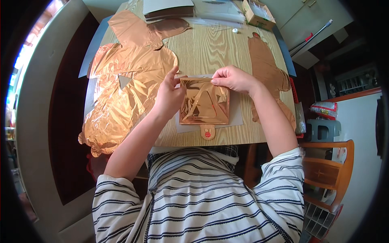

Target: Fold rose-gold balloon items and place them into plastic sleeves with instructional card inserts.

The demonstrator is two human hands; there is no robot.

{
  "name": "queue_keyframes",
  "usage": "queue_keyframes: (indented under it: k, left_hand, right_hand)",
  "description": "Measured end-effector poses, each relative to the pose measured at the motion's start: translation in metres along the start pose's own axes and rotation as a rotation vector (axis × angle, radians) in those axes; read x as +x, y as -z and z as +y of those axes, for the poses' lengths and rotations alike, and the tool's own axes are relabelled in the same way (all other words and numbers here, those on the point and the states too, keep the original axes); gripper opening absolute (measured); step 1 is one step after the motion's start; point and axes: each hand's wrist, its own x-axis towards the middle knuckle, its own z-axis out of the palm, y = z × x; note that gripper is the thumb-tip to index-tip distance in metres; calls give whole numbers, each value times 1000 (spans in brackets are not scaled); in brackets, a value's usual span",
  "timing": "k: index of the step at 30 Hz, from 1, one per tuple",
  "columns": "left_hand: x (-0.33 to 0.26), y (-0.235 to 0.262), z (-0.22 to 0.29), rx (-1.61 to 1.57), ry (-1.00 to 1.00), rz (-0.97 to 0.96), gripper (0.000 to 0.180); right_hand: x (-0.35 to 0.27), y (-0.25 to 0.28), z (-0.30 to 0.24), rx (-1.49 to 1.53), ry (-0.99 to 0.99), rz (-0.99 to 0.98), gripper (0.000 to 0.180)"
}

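A folded rose-gold foil balloon point(204, 115), shiny and roughly square, lies in front of me with a triangular shape in its middle. Its rounded tab point(208, 132) with a red mark sticks out at the near edge. My left hand point(170, 95) holds the upper left corner, thumb and fingers closed on it, with one finger pointing up. With thumb and forefinger, my right hand point(233, 79) pinches the far edge towards the right. Beneath the balloon lies a pale sheet point(236, 115), partly covered.
Crumpled copper foil balloons point(133, 69) spread over the table's left side. Another, flatter foil balloon point(263, 60) lies at the right. At the back are a stack of flat sheets point(168, 7), clear plastic bags point(219, 12), a cardboard box point(258, 16) and a small white object point(235, 30).
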Motion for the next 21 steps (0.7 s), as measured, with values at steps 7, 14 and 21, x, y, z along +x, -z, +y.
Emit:
queue_keyframes:
  k: [7,14,21]
  left_hand:
    - [-4,0,-5,-86,-12,2,73]
    - [-47,11,4,668,-350,93,70]
    - [-75,21,-28,1066,-515,-14,73]
  right_hand:
    - [3,2,-1,-107,-17,-65,18]
    - [14,13,-10,-252,-30,-117,19]
    - [18,8,-10,-344,-120,-166,18]
